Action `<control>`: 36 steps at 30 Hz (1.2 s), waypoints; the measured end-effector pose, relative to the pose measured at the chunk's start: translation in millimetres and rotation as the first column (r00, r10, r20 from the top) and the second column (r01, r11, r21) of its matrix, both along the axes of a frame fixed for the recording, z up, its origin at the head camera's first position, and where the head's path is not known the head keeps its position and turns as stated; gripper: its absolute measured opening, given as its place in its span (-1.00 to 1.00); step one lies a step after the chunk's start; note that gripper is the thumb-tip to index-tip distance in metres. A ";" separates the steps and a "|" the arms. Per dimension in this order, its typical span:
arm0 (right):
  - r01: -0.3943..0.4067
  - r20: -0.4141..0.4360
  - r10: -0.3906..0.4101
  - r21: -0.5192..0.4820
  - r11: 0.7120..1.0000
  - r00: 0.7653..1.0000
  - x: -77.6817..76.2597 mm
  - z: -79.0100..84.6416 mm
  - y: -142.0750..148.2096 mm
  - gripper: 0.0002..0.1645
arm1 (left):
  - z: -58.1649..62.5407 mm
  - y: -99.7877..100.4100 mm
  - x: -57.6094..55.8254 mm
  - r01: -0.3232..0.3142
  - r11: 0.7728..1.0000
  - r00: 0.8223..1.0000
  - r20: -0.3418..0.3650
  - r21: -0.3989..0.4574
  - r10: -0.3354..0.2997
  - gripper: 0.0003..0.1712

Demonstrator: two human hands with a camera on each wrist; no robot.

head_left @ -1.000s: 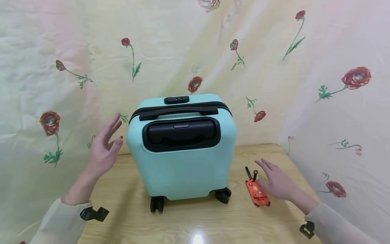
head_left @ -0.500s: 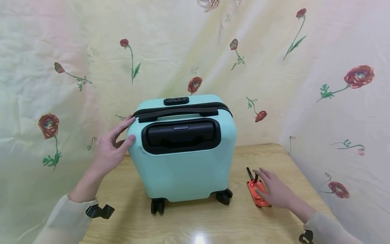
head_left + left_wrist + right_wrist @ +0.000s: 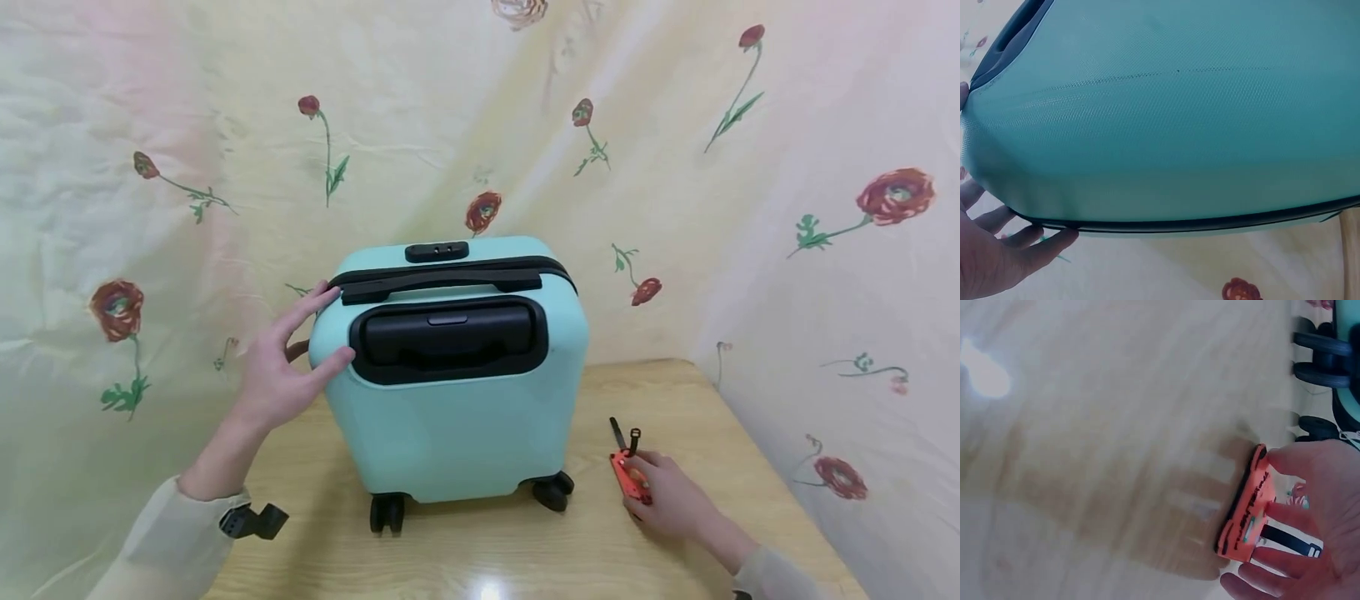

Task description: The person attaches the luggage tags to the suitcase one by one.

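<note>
A mint-green hard-shell suitcase [image 3: 457, 433] stands upright on its wheels, its black top handle [image 3: 442, 280] lying flat. My left hand [image 3: 281, 379] rests on its upper left corner, fingers spread along the zipper side and thumb by the recessed pull handle [image 3: 450, 333]. In the left wrist view, fingertips touch the black zipper seam [image 3: 1197, 224]. To the right of the suitcase, my right hand [image 3: 667, 500] grips an orange luggage tag [image 3: 624, 477] between thumb and fingers. The tag [image 3: 1247, 509] is tilted on edge in the right wrist view, its black strap [image 3: 1288, 539] trailing toward the fingers.
All this is on a light wood table [image 3: 637, 383]. A floral cloth [image 3: 420, 125] hangs behind and along the sides. The suitcase's black front wheels [image 3: 551, 493] stand to the left of the tag. A light reflection shines at the table's front.
My left hand has moved right, from beside the suitcase onto its corner. My right hand has come down from above the luggage tag and taken hold of it.
</note>
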State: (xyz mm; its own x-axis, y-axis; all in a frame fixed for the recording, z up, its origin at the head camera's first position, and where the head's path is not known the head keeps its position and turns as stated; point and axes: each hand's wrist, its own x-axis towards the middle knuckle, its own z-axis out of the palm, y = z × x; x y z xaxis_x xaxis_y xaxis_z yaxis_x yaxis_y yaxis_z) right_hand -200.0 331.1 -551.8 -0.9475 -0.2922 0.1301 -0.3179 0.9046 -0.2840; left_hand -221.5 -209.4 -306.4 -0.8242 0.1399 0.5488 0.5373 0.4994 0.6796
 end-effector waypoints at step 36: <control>0.267 -0.040 -0.286 -0.255 0.929 0.957 -35.3 -5.7 0.9 -0.47 | -6.1 1.0 -0.9 0.004 1.000 1.000 -0.010 0.019 -0.004 -0.24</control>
State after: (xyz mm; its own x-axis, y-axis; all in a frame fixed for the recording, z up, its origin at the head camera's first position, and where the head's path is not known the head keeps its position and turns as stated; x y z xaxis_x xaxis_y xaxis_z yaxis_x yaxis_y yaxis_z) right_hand -235.4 332.0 -557.5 -0.9709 0.0301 0.2377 -0.0939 0.8651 -0.4928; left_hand -222.5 -208.3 -312.5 -0.8179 0.1328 0.5599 0.5464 0.4842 0.6834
